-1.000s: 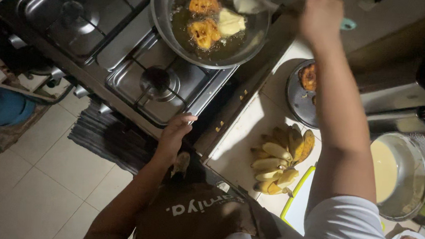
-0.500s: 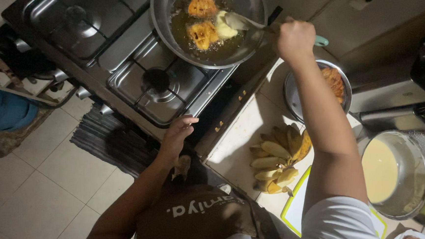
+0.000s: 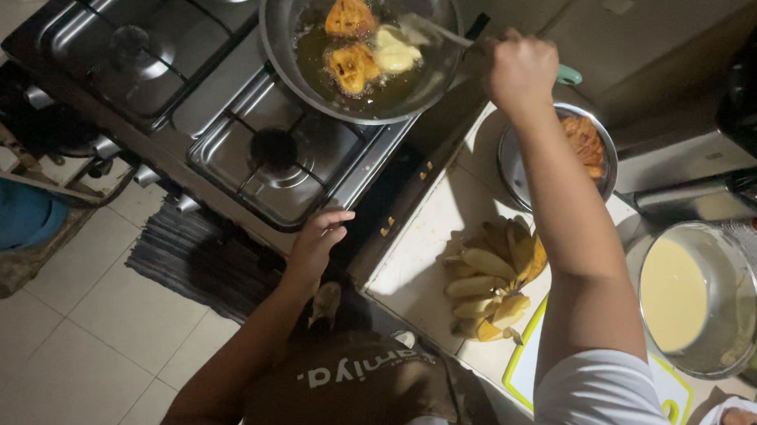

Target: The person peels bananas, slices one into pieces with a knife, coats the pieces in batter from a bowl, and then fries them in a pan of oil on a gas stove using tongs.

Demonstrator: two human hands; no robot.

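Dim kitchen: a stove (image 3: 226,133) fills the upper left of the frame, a pale surface (image 3: 434,242) the centre right. Right hand (image 3: 520,68) has its grip closed on a spoon (image 3: 433,30) reaching into the pan (image 3: 354,40) of fritters (image 3: 353,62). Left hand (image 3: 317,242) rests loosely open on the stove's edge. Bananas (image 3: 492,281) lie right of centre.

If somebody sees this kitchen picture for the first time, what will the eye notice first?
First the frying pan on the stove's far burner, with golden fritters in hot oil. The right hand holds a spatula reaching into the pan. On the counter at the right lie peeled bananas and a bowl of pale batter.
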